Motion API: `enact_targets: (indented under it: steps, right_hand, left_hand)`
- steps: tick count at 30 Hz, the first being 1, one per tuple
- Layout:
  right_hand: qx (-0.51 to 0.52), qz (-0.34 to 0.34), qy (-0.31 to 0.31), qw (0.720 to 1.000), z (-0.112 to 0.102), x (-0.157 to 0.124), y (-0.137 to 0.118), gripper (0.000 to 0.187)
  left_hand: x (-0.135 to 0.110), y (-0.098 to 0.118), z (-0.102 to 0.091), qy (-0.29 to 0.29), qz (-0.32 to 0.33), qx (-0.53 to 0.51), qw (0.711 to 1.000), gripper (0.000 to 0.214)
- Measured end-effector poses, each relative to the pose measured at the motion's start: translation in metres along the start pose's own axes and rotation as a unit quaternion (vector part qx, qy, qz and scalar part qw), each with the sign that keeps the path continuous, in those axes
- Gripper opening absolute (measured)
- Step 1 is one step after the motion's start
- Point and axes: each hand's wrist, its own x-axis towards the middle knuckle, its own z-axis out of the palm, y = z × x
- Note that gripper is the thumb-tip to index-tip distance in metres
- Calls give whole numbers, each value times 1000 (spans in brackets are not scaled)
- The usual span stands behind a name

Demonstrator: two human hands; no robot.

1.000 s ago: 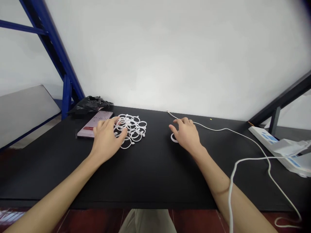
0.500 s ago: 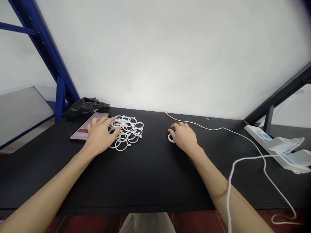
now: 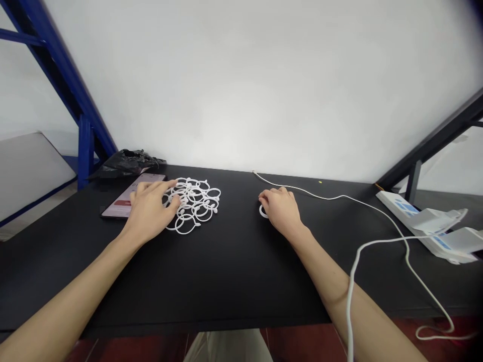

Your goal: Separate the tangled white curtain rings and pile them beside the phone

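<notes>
My left hand (image 3: 150, 210) lies over the left side of a loose pile of thin white plastic rings (image 3: 198, 201), which have small knobs on them. Its thumb and fingers are apart, and the fingertips reach the pile's edge. On the black table to the right, my right hand (image 3: 281, 208) is closed, thumb and fingers pinched together at the upper edge of one white ring (image 3: 262, 212). Most of that ring is hidden under the hand.
A phone (image 3: 119, 205) lies lit beside my left hand, with a crumpled black plastic bag (image 3: 130, 162) behind it. A white cable (image 3: 343, 197) runs across the right side and over my right forearm. A white power strip (image 3: 411, 213) with plugs sits at the far right.
The fingers of my right hand have drawn together at the single ring. My left hand has shifted slightly left, uncovering more of the pile. The whole view has moved a little.
</notes>
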Motion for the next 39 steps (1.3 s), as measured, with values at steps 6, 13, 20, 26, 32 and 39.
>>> enact_targets:
  steps: [6,13,20,26,32,39]
  right_hand:
    - [8,-34,20,999,6,3,0,26]
    - [126,-69,38,989,6,8,-10,26]
    - [396,-75,97,910,-2,-6,-34,28]
    - [489,-51,55,869,-10,-16,-45,34]
    - [480,-79,55,872,-7,-13,-42,44]
    - [366,-109,30,924,4,-7,-37,33]
  left_hand:
    - [-1,1,-3,8,-4,-20,1000,34]
    - [-13,21,-3,81,115,-19,990,23]
    - [-50,99,20,22,269,-79,960,22]
    - [-54,119,29,-38,208,-172,962,15]
    - [-47,111,29,-45,151,-211,965,13]
    - [-48,107,27,-9,115,-179,977,10]
